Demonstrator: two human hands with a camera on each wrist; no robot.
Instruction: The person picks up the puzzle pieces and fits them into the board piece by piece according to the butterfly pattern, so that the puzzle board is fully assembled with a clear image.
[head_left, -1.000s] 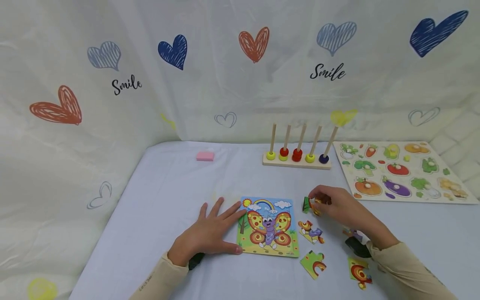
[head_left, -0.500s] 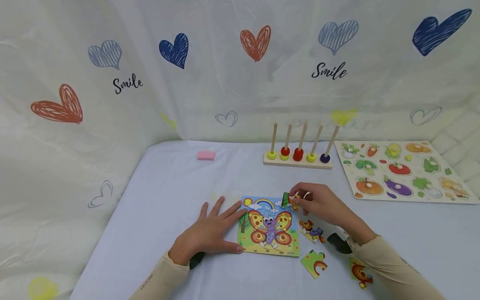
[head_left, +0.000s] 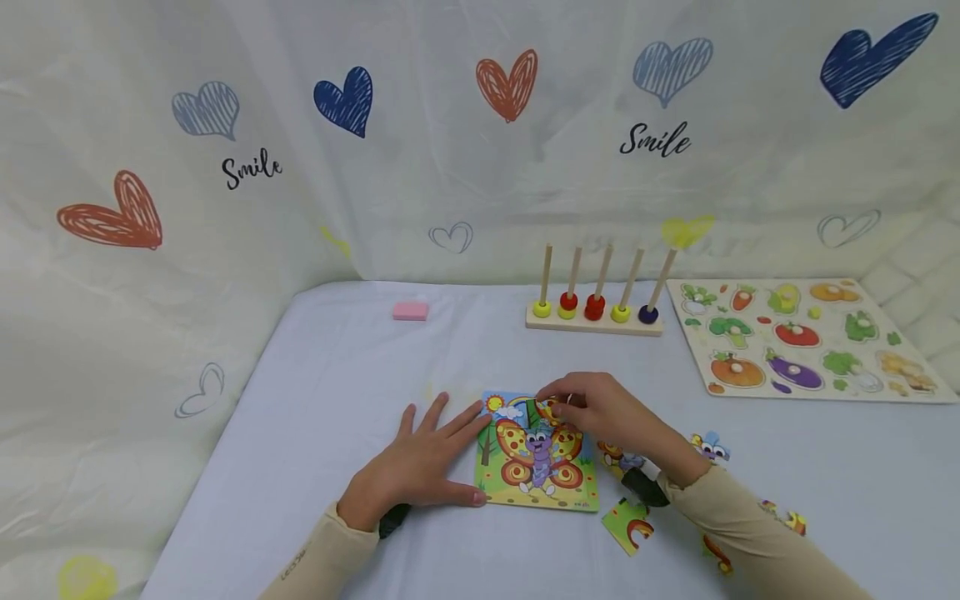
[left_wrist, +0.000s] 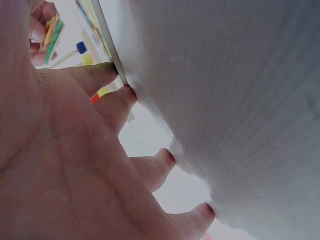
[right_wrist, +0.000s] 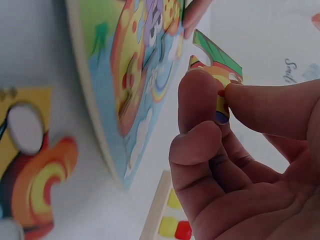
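Observation:
A square butterfly puzzle board (head_left: pixel 517 492) lies on the white-covered table in the head view. My left hand (head_left: pixel 416 467) rests flat at its left side, fingers spread, fingertips and thumb touching the board's edge and the tabletop. Over the upper part of the board, my right hand (head_left: pixel 611 412) pinches a jigsaw piece (right_wrist: pixel 220 60) between thumb and forefinger. This piece is green, red and yellow, and stands tilted above the printed picture in the right wrist view. Several loose jigsaw pieces (head_left: pixel 628 527) lie to the board's right, some partly hidden by my right arm.
Behind the board stands a wooden bead stacker (head_left: pixel 600 325) with upright pegs. A vegetable peg puzzle (head_left: pixel 757 337) lies at the back right, and a pink block (head_left: pixel 410 312) at the back left. A printed cloth (head_left: pixel 420 183) hangs behind the table.
My right hand has carried the jigsaw piece leftward from beside the board to over its upper part. My left hand has stayed in place.

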